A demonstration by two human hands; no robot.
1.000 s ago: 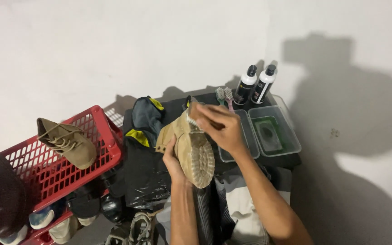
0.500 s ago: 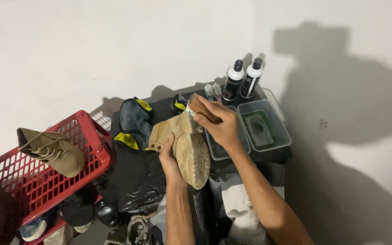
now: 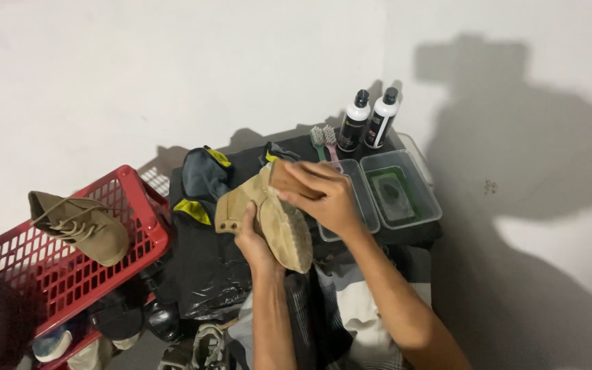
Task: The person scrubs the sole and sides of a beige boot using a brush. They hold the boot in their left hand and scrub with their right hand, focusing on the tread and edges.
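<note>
Above the front edge of the dark tabletop [image 3: 405,236], the left hand [image 3: 258,240] grips a tan boot [image 3: 268,216], sole up. The right hand [image 3: 323,195] closes on a brown brush [image 3: 286,179] pressed to its heel. The matching boot [image 3: 80,223] waits on the red basket [image 3: 142,199], so cleaning seems roughly halfway.

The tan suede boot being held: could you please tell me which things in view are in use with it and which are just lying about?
In use:
- tan suede boot, held by left hand
- brown block-shaped brush in right hand

Lying about:
- two black-and-white bottles
- clear plastic tub
- red plastic basket bearing second tan boot
</note>
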